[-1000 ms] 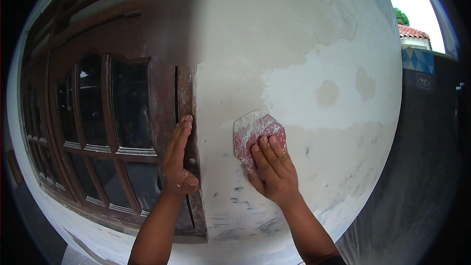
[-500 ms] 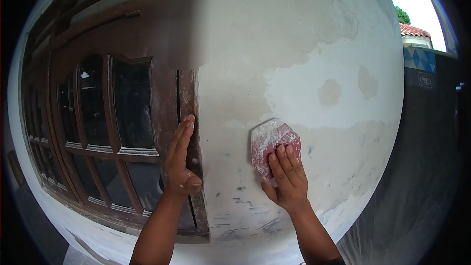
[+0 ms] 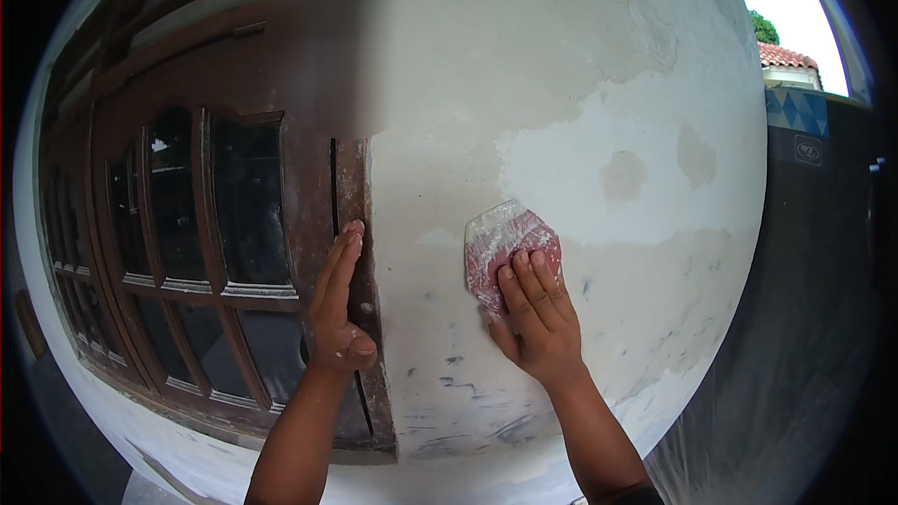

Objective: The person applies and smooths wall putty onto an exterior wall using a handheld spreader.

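My right hand (image 3: 541,318) grips a red, many-sided flat tool (image 3: 510,252) smeared with white material, which lies against the patchy white and beige wall (image 3: 571,159). The fingers curl over its middle and the thumb is at its lower edge. My left hand (image 3: 340,304) rests upright against the brown wooden frame (image 3: 355,187) beside the wall, its fingers stretched out and holding nothing. White specks mark the left wrist. Dark smudges show on the wall below the tool.
Brown wooden panels with glass panes (image 3: 248,206) fill the left side. Beyond the wall's right edge hangs a dark sheet (image 3: 795,252) with a blue patterned band. A red tiled roof (image 3: 786,57) and some greenery stand in the distance.
My right hand and the red tool have moved up and slightly left along the wall. My left hand has stayed in place on the frame.
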Demonstrator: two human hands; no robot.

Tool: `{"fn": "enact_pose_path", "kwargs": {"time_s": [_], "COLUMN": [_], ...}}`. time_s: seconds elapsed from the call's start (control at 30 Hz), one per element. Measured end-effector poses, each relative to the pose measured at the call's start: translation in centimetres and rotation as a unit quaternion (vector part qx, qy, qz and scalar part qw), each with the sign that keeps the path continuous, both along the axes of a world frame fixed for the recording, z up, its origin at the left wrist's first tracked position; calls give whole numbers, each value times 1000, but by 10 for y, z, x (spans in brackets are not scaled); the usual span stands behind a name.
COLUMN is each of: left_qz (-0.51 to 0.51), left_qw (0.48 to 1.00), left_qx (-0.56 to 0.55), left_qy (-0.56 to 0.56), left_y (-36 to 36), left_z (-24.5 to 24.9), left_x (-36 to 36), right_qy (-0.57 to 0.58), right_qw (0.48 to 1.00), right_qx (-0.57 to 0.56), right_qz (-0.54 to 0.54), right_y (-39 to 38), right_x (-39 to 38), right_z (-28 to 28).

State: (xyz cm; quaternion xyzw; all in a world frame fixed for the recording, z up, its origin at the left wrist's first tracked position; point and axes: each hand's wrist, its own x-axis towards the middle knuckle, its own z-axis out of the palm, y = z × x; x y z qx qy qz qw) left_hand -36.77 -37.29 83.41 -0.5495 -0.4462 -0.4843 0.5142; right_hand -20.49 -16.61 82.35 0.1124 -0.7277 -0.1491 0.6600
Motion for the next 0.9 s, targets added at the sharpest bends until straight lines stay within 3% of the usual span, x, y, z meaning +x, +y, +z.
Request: {"fn": "enact_pose_path", "kwargs": {"time_s": [0.9], "left_qz": [9], "left_qw": [1000], "left_qx": [-1], "left_qy": [2], "left_y": [2], "left_z": [-1], "left_x": [-1], "right_qy": [12], "right_qw": [1000], "right_qx": [-17], "right_qz": [11], "right_y": [9], "right_x": [9], "right_z": [-20]}}
